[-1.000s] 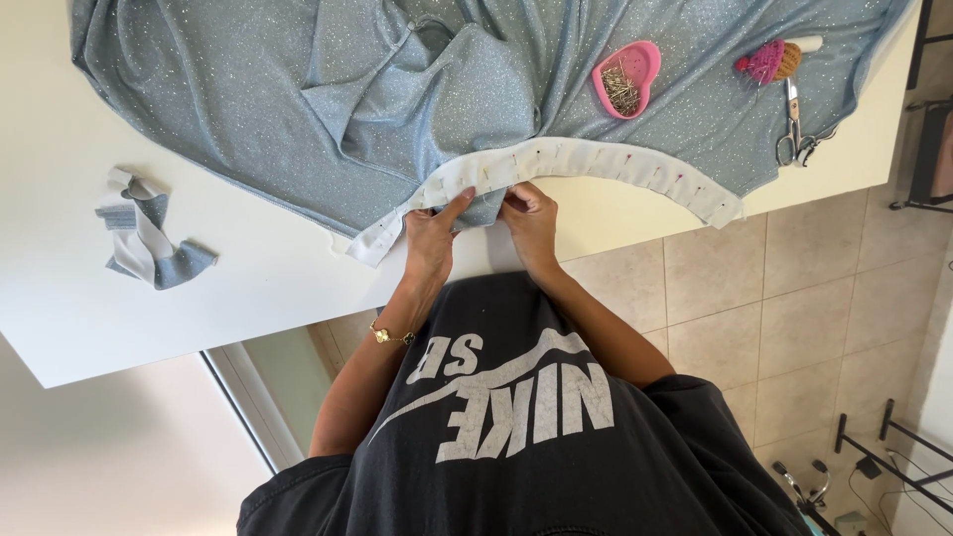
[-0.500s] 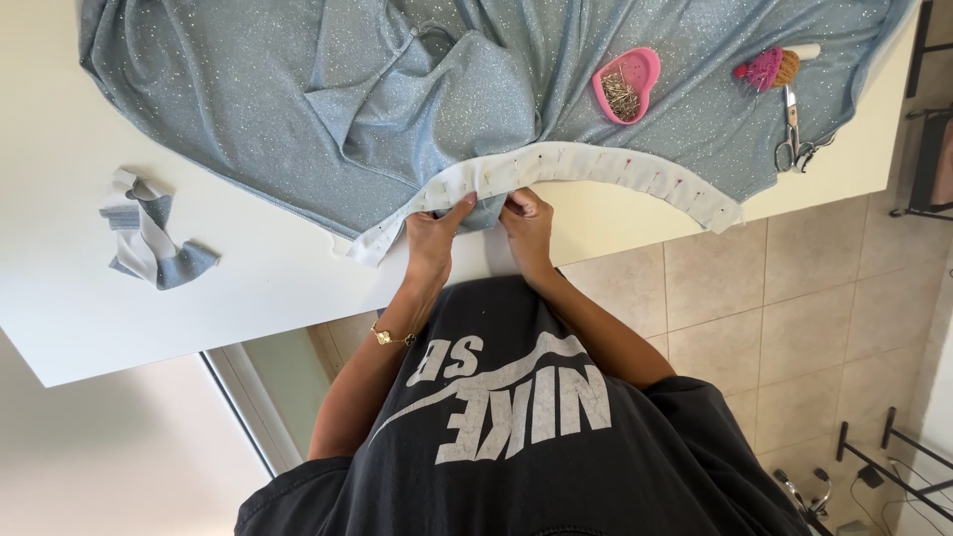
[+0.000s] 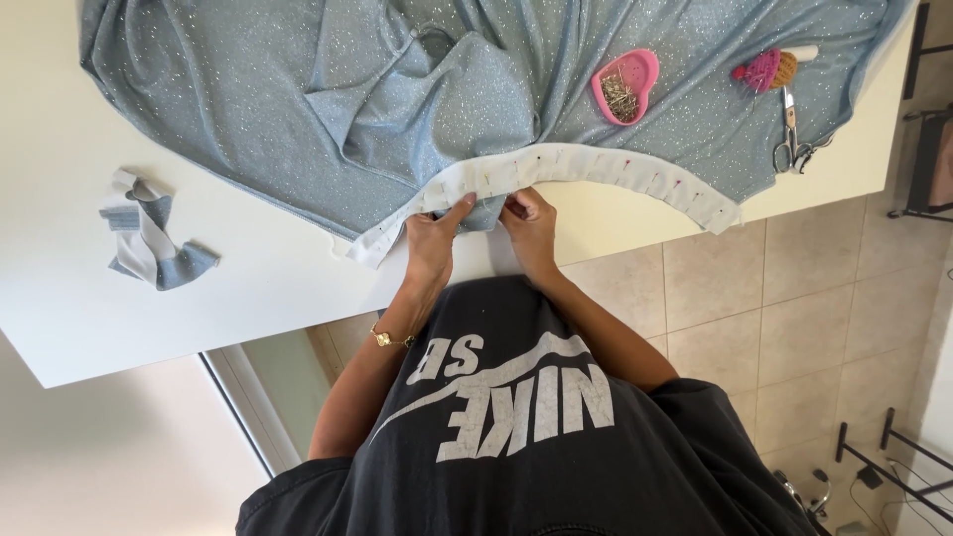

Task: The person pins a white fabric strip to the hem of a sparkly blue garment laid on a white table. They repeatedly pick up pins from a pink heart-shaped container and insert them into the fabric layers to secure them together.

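A sparkly light-blue fabric (image 3: 298, 109) lies spread over the white table (image 3: 199, 298). A white band (image 3: 596, 169) is pinned along its curved near edge with coloured-head pins. My left hand (image 3: 434, 236), with a gold bracelet at the wrist, pinches the band and fabric edge at the table's front. My right hand (image 3: 529, 226) grips the same edge just to the right, its fingertips close to the left thumb. A small fold of blue fabric hangs between the two hands.
A pink heart-shaped dish of pins (image 3: 623, 87), a pink pincushion (image 3: 764, 69) and small scissors (image 3: 791, 139) rest on the fabric at the right. Grey and white fabric scraps (image 3: 149, 240) lie at the table's left. Tiled floor (image 3: 774, 318) shows below.
Both hands stay on the same spot of the band; the fingers shift only slightly. The view has drifted a little.
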